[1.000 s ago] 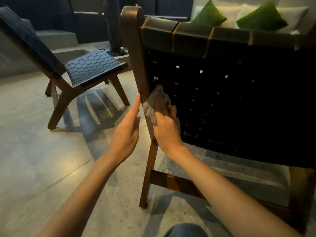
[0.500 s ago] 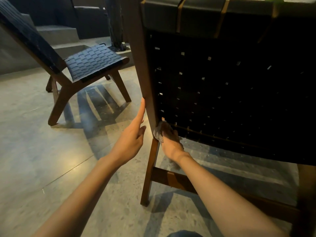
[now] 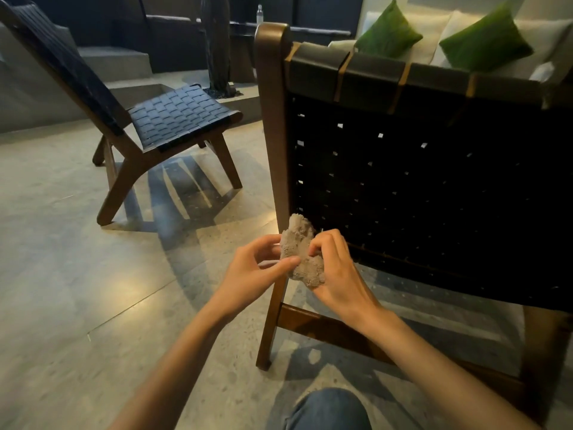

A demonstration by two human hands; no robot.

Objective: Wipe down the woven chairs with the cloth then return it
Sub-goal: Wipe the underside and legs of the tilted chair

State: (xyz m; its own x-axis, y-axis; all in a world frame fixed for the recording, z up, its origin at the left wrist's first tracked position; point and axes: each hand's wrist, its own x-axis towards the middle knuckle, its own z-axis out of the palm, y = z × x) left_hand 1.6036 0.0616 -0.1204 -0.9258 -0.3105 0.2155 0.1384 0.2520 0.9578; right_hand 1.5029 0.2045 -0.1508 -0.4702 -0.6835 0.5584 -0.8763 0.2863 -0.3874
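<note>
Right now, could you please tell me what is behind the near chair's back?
Two green cushions on a pale sofa show above the chair back. Its weave hides everything lower.

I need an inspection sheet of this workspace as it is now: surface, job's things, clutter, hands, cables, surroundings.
Surface: floor, polished stone, carries both chairs.
Job's things: cloth bunched, in front of the near chair back post; far chair stands apart at the left.
Clutter: nothing seen.
Hands: left hand and right hand both pinch the cloth.
Cables: nothing seen.
Surroundings: green cushions on a pale sofa behind the near chair; bottle at the back.
</note>
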